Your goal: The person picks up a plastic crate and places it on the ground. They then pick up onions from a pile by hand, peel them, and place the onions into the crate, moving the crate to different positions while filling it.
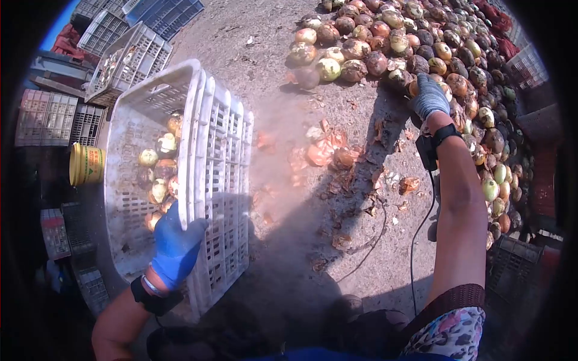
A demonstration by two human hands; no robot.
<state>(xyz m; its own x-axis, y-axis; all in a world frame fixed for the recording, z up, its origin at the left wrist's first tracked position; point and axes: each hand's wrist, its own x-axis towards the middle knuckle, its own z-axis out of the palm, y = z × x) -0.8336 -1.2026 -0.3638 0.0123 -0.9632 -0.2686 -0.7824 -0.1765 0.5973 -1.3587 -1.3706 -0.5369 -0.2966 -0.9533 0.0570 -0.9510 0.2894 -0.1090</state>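
My left hand (176, 246), in a blue glove, is closed over the near rim of a white plastic crate (220, 162). The crate is tilted, its opening facing left and up, with several onions (162, 180) lying inside. My right hand (430, 97), in a grey knit glove, reaches to the edge of a large onion pile (385, 42). Its fingers point away from me, stretched over the onions, and an orange-brown onion (413, 89) sits beside them. The fingertips are partly hidden among the onions.
Loose onion skins (343, 180) and a piece of reddish netting (325, 147) litter the concrete ground. A yellow bucket (87, 164) stands left of the crate. More crates (129, 63) are stacked at the left. A black cable (415, 259) hangs from my right wrist.
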